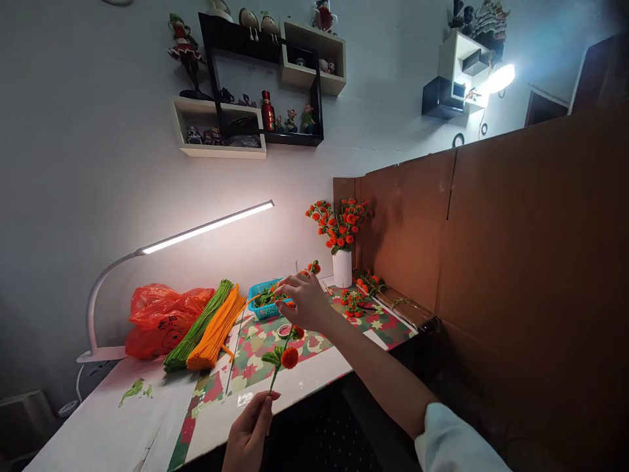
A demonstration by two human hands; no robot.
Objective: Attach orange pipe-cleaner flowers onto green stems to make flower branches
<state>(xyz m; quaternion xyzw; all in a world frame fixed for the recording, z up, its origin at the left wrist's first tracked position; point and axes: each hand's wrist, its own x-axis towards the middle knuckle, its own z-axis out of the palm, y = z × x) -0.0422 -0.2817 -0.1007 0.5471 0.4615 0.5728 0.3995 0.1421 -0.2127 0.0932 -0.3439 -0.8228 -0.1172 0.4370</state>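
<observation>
My left hand [249, 432], low in the middle, pinches the lower stem of an artificial flower branch [289, 358]. The branch leans up and away, with fuzzy orange pompom blooms and small green leaves along it. Around its upper part is my right hand [307, 303], fingers bent and apart, partly hiding the blooms. Whether those fingers touch the stem I cannot tell. Just beyond the right hand sits a blue plastic basket [268, 312] with green and orange pieces inside. A small roll of tape [284, 331] lies on the table behind the branch.
Bundles of green [199, 328] and orange chenille stems [216, 331] lie left, beside a red plastic bag [160, 321] and a lit desk lamp [206, 229]. A white vase [343, 269] of orange flowers stands at the back, with loose sprigs [354, 303] nearby. A cardboard wall [515, 262] borders the right.
</observation>
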